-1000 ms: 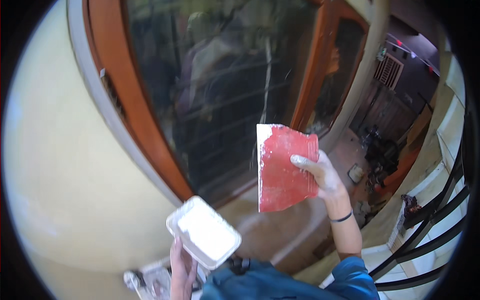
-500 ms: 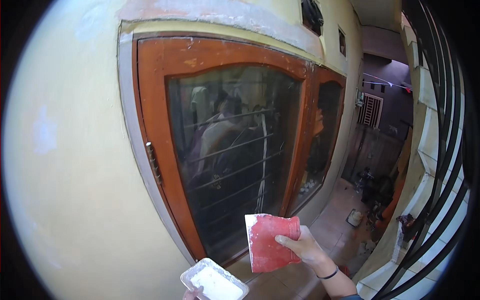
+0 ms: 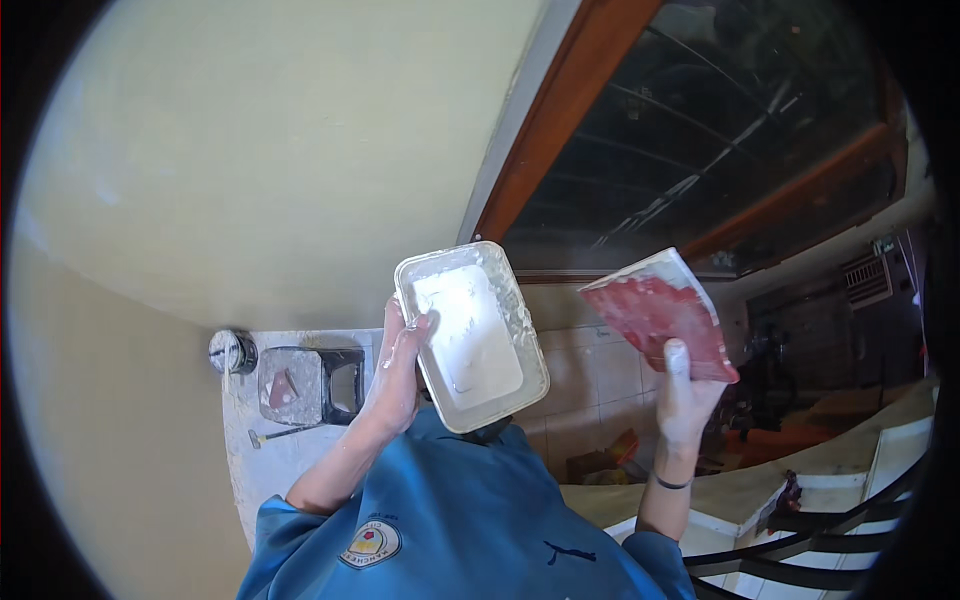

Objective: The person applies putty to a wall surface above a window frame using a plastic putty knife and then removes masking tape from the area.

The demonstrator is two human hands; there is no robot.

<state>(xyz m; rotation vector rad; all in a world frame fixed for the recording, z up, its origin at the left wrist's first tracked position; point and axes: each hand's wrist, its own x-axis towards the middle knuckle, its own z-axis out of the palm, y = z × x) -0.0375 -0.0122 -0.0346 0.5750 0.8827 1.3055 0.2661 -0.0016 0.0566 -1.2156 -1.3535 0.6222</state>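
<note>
My left hand (image 3: 395, 375) grips a clear rectangular plastic tray (image 3: 470, 332) from its left side, and white paste fills the tray. My right hand (image 3: 685, 400) holds up a red flat scraper card (image 3: 662, 312) smeared with white paste, my thumb pressed on its face. Both are raised in front of my blue shirt (image 3: 460, 520), the card to the right of the tray and apart from it. A black band circles my right wrist.
A cream wall (image 3: 270, 150) fills the left and top. An orange wooden window frame (image 3: 560, 120) with dark glass (image 3: 720, 130) and bars stands at the upper right. A paste-spattered stool (image 3: 300, 385) and a round tin (image 3: 232, 351) lie below left. Black railings (image 3: 830, 550) curve at the lower right.
The view has swung down and left, so the window has shifted to the upper right. Both hands rose higher in the picture, and the tray is now tilted toward me.
</note>
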